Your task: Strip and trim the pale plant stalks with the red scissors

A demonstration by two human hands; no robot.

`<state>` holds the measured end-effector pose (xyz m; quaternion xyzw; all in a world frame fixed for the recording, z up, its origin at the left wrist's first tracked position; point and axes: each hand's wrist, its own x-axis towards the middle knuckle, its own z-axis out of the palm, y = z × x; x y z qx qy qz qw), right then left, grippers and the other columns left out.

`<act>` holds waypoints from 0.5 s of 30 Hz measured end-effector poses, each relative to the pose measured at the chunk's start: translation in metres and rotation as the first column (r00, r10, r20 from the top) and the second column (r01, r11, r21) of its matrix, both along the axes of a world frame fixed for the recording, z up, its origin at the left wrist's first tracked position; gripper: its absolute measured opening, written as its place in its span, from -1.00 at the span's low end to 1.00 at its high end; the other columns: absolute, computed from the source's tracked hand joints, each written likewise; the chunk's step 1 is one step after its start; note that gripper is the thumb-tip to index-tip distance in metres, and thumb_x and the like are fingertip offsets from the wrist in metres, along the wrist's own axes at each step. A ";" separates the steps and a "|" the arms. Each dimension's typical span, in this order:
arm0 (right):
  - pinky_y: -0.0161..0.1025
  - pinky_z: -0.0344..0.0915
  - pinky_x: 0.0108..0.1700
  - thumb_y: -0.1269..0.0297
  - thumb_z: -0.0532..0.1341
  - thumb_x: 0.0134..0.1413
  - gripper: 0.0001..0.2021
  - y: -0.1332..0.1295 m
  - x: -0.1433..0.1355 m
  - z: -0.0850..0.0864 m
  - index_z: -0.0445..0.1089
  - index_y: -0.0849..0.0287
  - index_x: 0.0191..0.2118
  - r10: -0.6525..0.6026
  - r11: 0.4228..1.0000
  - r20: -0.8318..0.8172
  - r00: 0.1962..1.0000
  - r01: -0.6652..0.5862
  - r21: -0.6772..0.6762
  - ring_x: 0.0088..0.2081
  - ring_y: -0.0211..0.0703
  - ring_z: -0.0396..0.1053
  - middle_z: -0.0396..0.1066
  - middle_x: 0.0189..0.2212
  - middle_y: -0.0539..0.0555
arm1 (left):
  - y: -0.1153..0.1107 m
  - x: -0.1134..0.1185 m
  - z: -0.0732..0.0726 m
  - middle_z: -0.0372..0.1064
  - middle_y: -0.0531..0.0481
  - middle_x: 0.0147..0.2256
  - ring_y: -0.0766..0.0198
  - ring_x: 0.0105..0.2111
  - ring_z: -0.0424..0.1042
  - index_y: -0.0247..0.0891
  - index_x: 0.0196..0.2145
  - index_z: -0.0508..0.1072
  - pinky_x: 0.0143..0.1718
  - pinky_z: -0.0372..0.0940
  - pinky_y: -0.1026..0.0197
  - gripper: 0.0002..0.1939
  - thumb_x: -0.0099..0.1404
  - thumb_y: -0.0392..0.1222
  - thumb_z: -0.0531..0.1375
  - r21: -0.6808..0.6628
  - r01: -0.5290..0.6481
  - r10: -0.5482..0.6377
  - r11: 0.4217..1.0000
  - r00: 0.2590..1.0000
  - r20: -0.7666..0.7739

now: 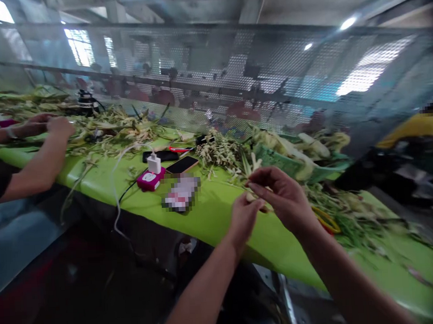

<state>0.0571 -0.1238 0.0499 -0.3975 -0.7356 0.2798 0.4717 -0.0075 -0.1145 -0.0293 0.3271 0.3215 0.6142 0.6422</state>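
My left hand (243,214) is closed, thumb and fingers pinching a pale strip of plant leaf (251,197) above the green table's front edge. Just to its right, my right hand (281,195) is closed too, with thumb and forefinger brought together at the upper end of the same pale piece. The fingers hide much of it, so its full shape does not show. Behind my fingertips, a heap of cut pale-green plant scraps (219,152) lies on the table.
A green basket (274,151) full of pale husk-like leaves stands beyond my right hand. Leaf scraps (357,217) spread rightward. Phones (182,164), a purple power block (151,179) with a white charger, and hanging cables lie left. A co-worker's hands (58,124) work at far left. Mesh rises behind.
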 end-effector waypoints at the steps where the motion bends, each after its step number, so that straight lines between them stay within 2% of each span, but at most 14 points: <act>1: -0.25 0.26 -0.21 0.26 0.27 0.05 -0.84 -0.003 0.015 -0.003 0.35 0.09 -0.22 -0.072 0.997 -0.057 0.996 0.073 0.011 -0.29 -0.20 0.35 0.38 -0.34 -0.01 | -0.002 -0.001 0.002 0.27 0.09 -0.58 0.40 -0.52 0.20 -0.29 -0.58 0.33 -0.41 0.16 0.32 -0.87 0.00 -0.24 0.24 0.052 0.007 -0.008 0.999 1.000 0.009; 4: -0.28 0.24 -0.25 0.24 0.31 0.01 -0.82 -0.005 0.052 -0.020 0.37 0.11 -0.25 -0.202 0.979 -0.103 0.974 0.201 -0.023 -0.34 -0.23 0.32 0.36 -0.37 -0.02 | -0.005 -0.003 0.004 0.31 0.09 -0.58 0.43 -0.56 0.15 -0.29 -0.55 0.37 -0.45 0.11 0.34 -0.90 -0.01 -0.24 0.23 0.017 0.034 -0.034 0.999 0.999 -0.007; 7: -0.27 0.24 -0.27 0.20 0.32 -0.02 -0.81 -0.004 0.071 -0.038 0.38 0.14 -0.29 -0.253 0.967 -0.070 0.965 0.250 -0.056 -0.37 -0.22 0.30 0.36 -0.41 -0.02 | -0.008 -0.005 0.004 0.29 0.11 -0.60 0.44 -0.60 0.10 -0.29 -0.47 0.42 -0.49 0.05 0.34 -0.88 0.04 -0.19 0.23 0.006 0.052 -0.052 0.999 0.994 -0.095; 10: -0.24 0.26 -0.29 0.11 0.31 -0.03 -0.76 -0.003 0.073 -0.049 0.38 0.15 -0.29 -0.249 0.961 -0.087 0.965 0.236 -0.142 -0.38 -0.18 0.32 0.39 -0.42 0.01 | -0.011 -0.006 0.002 0.26 0.13 -0.61 0.43 -0.62 0.10 -0.26 -0.41 0.44 -0.52 0.03 0.34 -0.84 0.05 -0.14 0.24 0.023 0.067 -0.063 0.998 0.990 -0.125; 15: -0.17 0.30 -0.21 0.03 0.33 -0.10 -0.68 -0.004 0.065 -0.053 0.39 0.18 -0.33 -0.185 0.964 -0.239 0.953 0.129 -0.231 -0.34 -0.12 0.37 0.43 -0.42 0.04 | -0.013 -0.004 0.001 0.24 0.10 -0.62 0.41 -0.62 0.14 -0.29 -0.42 0.46 -0.54 0.06 0.33 -0.81 0.04 -0.10 0.26 0.065 0.085 -0.066 0.994 0.967 -0.247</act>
